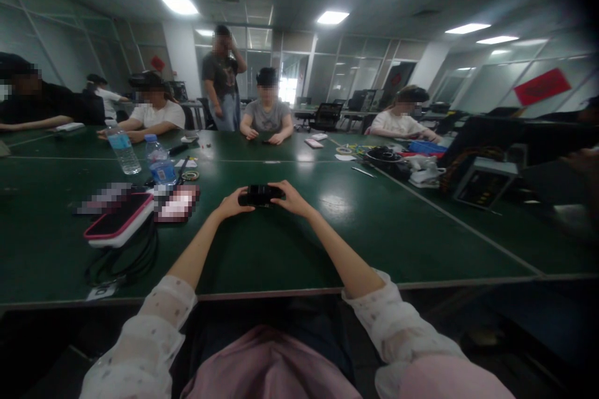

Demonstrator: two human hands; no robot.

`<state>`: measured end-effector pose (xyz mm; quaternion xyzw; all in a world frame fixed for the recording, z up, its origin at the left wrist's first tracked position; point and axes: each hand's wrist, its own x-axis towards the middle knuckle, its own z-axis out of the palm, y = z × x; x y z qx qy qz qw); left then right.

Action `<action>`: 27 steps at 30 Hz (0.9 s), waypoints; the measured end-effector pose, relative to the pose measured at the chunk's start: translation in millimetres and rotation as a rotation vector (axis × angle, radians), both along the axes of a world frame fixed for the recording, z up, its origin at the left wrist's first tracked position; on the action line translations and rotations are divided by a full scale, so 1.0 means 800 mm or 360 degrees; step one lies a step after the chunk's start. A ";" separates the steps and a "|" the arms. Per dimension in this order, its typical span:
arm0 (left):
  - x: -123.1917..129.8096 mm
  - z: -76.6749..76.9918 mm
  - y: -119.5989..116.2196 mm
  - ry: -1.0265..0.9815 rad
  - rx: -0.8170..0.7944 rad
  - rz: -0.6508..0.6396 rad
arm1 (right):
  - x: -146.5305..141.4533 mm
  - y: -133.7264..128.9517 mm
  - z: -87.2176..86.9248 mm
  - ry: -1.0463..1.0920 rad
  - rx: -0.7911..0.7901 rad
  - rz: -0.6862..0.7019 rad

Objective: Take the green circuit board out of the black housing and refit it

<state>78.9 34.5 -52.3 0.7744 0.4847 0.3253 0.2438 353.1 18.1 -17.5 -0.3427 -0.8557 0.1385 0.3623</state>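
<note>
A small black object (261, 194) with a glossy surface is held between my two hands, over the green table (281, 262). My left hand (233, 204) grips its left end, with fingers on top and thumb below. At its right end my right hand (292, 199) holds it in the same way. Both forearms reach forward across the table's front edge. What the black object is cannot be made out.
On the left lie a pink-rimmed phone on a white block (122, 221), black cables (135, 255), and two water bottles (124, 149). Cables, a white item (425, 171) and a metal box (486, 182) stand right. Several people are around the table.
</note>
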 end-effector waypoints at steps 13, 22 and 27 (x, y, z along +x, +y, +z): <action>0.004 0.012 -0.010 0.0013 -0.0047 0.0043 | 0.003 0.015 -0.025 -0.0007 -0.0223 0.0005; 0.006 0.013 -0.008 -0.0026 -0.0045 0.0035 | 0.004 0.009 -0.026 0.0147 -0.0267 -0.0001; 0.006 0.015 -0.010 -0.0109 -0.0070 0.0029 | -0.002 0.004 -0.025 0.0232 -0.0303 -0.0076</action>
